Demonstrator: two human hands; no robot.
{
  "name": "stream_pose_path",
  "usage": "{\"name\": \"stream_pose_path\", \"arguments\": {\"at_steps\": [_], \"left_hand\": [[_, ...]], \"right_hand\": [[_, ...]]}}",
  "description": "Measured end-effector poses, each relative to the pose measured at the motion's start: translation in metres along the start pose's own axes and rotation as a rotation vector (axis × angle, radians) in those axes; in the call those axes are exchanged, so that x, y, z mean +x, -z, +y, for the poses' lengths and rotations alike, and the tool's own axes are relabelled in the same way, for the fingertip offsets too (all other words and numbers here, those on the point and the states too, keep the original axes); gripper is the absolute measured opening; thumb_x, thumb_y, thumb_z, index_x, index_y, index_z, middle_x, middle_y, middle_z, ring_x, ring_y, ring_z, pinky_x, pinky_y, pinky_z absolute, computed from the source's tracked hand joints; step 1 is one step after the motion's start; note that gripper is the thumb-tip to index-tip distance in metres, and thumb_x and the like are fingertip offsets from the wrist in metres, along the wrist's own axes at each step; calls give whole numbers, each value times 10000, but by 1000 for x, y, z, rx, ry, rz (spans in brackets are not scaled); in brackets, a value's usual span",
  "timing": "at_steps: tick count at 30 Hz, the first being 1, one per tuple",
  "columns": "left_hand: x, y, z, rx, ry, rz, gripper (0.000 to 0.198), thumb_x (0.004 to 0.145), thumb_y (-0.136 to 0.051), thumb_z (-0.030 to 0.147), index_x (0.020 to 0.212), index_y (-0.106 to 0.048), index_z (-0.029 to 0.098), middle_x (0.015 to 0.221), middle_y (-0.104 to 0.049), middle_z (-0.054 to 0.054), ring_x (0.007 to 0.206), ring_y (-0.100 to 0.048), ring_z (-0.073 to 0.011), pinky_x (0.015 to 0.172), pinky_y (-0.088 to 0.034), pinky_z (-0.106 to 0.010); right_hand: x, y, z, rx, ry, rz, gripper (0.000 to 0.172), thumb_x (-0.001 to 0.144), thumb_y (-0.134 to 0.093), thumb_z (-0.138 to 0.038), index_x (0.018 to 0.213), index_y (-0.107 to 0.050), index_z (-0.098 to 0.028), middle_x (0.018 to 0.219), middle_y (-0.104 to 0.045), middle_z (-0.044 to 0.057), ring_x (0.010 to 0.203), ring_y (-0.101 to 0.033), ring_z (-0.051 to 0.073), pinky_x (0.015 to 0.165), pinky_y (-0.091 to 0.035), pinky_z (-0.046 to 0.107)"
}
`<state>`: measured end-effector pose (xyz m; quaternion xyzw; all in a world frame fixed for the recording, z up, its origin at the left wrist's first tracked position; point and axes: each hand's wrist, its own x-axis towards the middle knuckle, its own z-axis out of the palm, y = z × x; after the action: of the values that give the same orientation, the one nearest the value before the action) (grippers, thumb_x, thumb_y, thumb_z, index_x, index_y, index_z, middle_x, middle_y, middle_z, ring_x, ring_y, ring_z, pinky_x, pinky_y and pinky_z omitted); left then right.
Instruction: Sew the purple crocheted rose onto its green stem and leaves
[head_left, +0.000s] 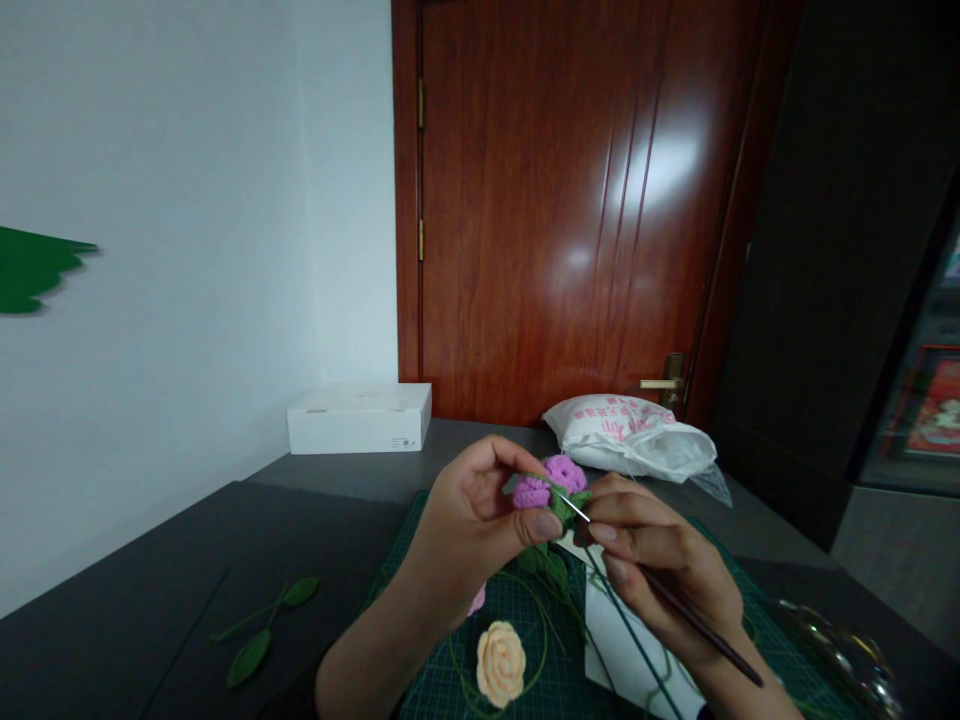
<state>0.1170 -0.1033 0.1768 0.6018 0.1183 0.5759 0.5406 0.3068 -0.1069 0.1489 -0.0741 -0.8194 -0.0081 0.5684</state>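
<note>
1. The left hand is clamped on the purple-pink crochet flower, pinching it between thumb and fingers and holding it up above the green cutting mat
2. The right hand is clamped on a dark-handled crochet hook, its fine metal tip at the green crochet base under the flower
3. A peach crochet rose and a green stem wire lie on the mat; a crochet leaf sprig lies on the worktop
4. Forcing the hook at a bad angle could split the yarn; a looser pinch could let the flower twist or drop; the stem wire could snag the hook's handle
</note>
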Motion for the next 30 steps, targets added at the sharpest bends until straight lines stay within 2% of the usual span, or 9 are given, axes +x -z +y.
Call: {"name": "stream_pose_path", "arguments": {"at_steps": [4,8,13,19,25,28,30], "left_hand": [[1,0,0,-4,-27,-6,297,678,-837,99,877,-628,172,841,-649,-5,759,-602,-118,669,-496,-217],[2,1,2,21,-70,-56,274,720,-821,124,904,-624,174,847,-619,-5,789,-591,-121,679,-484,-211],[2,6,4,52,-12,-69,168,812,-758,196,914,-627,169,883,-594,-14,847,-578,-128,706,-473,-211],[4,7,2,219,-207,-61,178,798,-732,102,942,-650,167,943,-575,-25,905,-569,-138,786,-474,-230],[3,11,7,248,-225,-110,132,833,-697,157,961,-669,174,978,-559,-39,923,-567,-155,774,-480,-241],[3,15,11,333,-209,-158,129,917,-592,204,979,-696,164,993,-580,-65,952,-579,-168,809,-484,-264],[4,16,14,352,-187,-186,133,918,-574,173,960,-699,159,982,-592,-71,949,-598,-171,827,-498,-283]], "right_hand": [[1,-3,-1,50,-68,76,294,901,-535,-94,1129,-587,-271,839,-681,26,812,-680,228,802,-558,520],[0,-4,0,87,-72,86,303,893,-538,-71,1120,-597,-264,849,-672,29,818,-663,224,796,-551,511],[2,-6,0,154,-94,99,273,912,-543,-91,1123,-612,-252,820,-664,27,766,-651,206,757,-540,450],[9,-12,-6,244,-138,178,174,949,-543,-168,1080,-627,-247,791,-651,25,733,-646,207,734,-516,428],[4,-16,-9,364,-284,270,109,976,-541,-226,1000,-647,-234,643,-599,-24,599,-570,148,669,-472,338],[4,-14,-8,463,-367,300,144,993,-524,-276,938,-647,-228,598,-593,-29,590,-543,142,671,-449,321],[6,-12,-7,550,-420,302,168,995,-519,-308,915,-643,-227,604,-603,-24,600,-543,142,650,-436,302]]}}
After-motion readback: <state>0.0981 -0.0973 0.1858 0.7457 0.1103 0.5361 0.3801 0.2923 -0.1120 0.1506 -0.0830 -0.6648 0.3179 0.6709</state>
